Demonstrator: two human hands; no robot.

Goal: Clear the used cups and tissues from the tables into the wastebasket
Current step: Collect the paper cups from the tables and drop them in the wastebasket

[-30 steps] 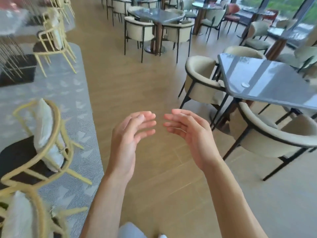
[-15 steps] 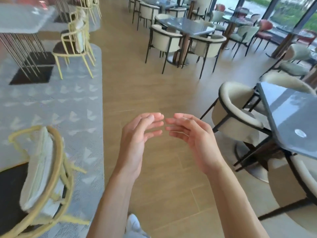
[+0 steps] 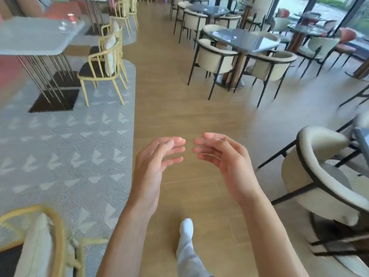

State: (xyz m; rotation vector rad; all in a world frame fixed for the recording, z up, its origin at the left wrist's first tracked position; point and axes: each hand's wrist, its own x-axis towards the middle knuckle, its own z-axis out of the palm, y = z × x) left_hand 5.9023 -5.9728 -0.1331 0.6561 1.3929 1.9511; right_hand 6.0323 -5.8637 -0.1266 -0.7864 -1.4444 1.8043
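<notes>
Your left hand and right hand hung over the wooden floor, palms facing each other, fingers loosely spread, fingertips near but apart, holding nothing. No cup, tissue or wastebasket could be made out in this view. A dark bench stood ahead on your right, ringed by cream chairs; another cream chair sat just beside your right arm. A yellow chair stood on the grey carpet to your left, beside a pale bench.
</notes>
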